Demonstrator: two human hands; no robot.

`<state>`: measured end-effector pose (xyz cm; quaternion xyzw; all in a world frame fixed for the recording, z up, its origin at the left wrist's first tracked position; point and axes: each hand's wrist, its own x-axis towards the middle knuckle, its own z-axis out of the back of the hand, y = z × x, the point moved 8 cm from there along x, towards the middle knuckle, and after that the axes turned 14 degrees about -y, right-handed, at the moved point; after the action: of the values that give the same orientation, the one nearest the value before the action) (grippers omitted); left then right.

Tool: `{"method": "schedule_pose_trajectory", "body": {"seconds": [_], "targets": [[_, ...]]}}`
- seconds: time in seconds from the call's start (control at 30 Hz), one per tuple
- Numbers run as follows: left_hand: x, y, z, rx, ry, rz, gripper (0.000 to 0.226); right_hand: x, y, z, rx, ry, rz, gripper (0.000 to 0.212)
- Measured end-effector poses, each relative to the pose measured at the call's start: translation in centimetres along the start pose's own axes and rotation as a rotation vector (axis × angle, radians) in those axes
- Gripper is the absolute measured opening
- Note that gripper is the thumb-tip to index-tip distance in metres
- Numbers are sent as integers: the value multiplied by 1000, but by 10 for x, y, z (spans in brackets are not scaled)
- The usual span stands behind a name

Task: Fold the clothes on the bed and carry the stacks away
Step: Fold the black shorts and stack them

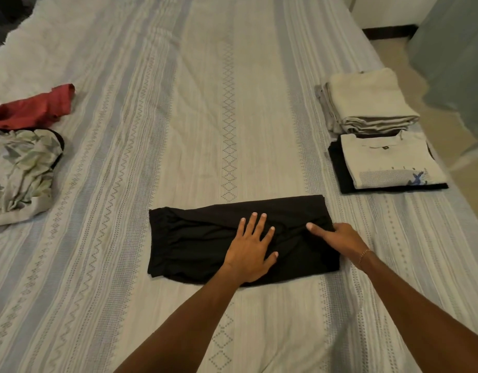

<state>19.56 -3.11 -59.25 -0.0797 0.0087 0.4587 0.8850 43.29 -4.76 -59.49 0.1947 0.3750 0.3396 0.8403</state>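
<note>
Mid-fold: the left hand [250, 247] presses flat on the black shorts [195, 238] while the right hand [337, 238] pinches their right edge, likely ready to fold it over leftward.

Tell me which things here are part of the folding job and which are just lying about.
Part of the job:
black garment under both hands
red cloth
patterned cloth
pale folded stack
stack with white shirt

Lying about:
bedspread
bracelet

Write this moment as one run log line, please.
step: folding black shorts | left hand: flat on them | right hand: grips right edge | folded stacks: right
</note>
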Motion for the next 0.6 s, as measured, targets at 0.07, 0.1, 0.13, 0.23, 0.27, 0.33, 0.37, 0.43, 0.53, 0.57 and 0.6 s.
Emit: {"method": "schedule_pose_trajectory", "body": {"seconds": [0.07,0.1,0.13,0.23,0.27,0.33,0.37,0.43,0.53,0.57,0.6], "targets": [[2,-12,2,-64,-13,-48,68,-4,-12,-4,-64,44,-12,44],[3,-16,1,-94,-2,-54,67,-5,-17,-3,-83,38,-21,41],[3,-18,-1,-107,11,-51,66,-5,-20,0,-90,12,-32,39],[-2,-20,-11,-65,48,-50,71,-8,-18,12,-182,-76,-1,51],[-4,-20,-15,-46,55,-55,74,-10,-15,13,-187,-91,6,55],[-6,-22,-19,-21,55,-65,79,-15,-8,15,-148,-136,8,60],[-6,-22,-20,-18,55,-70,82,-15,-3,15,-111,-166,3,62],[-4,-24,-18,-21,51,-86,87,-10,-1,11,6,-187,-68,66],[-3,-27,-7,-200,-17,-26,84,-4,-1,4,174,-188,-182,63],[-2,-25,1,-324,-78,55,78,-3,3,1,203,-183,-166,55],[-2,-19,9,-472,-147,164,72,-4,8,-6,233,-182,-131,43]]}}
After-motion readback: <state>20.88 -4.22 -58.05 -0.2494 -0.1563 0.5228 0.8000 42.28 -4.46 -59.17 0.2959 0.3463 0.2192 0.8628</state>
